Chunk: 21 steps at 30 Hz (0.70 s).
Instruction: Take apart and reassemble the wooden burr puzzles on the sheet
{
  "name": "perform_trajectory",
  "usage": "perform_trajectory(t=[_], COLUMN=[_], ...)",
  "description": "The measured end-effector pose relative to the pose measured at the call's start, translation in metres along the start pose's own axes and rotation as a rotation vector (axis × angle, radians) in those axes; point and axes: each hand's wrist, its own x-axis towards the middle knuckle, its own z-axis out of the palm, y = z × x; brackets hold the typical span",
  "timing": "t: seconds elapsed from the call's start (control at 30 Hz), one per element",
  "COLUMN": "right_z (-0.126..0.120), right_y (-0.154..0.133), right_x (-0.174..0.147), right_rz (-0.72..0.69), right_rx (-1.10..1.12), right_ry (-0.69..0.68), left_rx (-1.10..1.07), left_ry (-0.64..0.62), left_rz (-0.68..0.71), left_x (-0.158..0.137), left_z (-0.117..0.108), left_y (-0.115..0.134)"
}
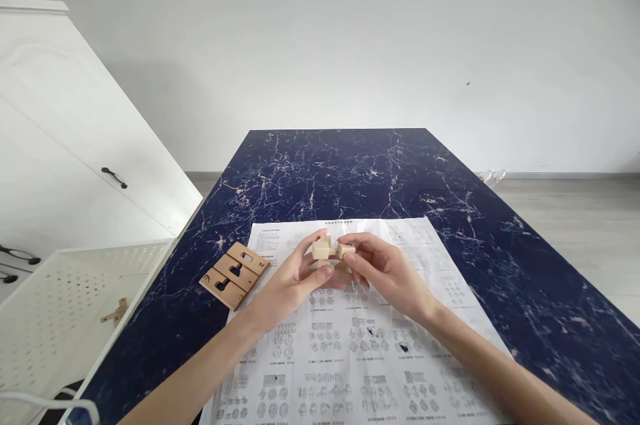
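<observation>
My left hand pinches a light wooden puzzle block built of notched pieces, thumb at its lower front and fingers behind. Close on its right, my right hand grips a small wooden puzzle piece between thumb and fingers. The two wooden parts are side by side; whether they interlock I cannot tell. Both hands are over a large printed instruction sheet with rows of puzzle drawings. Left of my left hand lie flat wooden plates with cut-out holes and marked numbers.
The sheet and plates lie on a dark blue marbled table. At the lower left stands a white perforated bin with a wooden piece inside. A white cabinet is at the left, and a pale wall rises behind.
</observation>
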Motion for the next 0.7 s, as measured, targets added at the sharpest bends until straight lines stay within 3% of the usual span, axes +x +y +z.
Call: perform_trajectory(t=[0.27, 0.7], right_z=[0.0051, 0.0056], right_y=[-0.0034, -0.0066], right_x=[-0.0061, -0.0077], right_rz=[-0.028, -0.026], right_rx=[-0.182, -0.231], right_ry=[0.029, 0.070], left_rx=[-0.008, 0.098], left_ry=[-0.025, -0.038], left_rz=[0.008, 0.083], left_x=[-0.0024, -0.0078], left_z=[0.0034, 0.0066], left_y=[-0.0072, -0.0091])
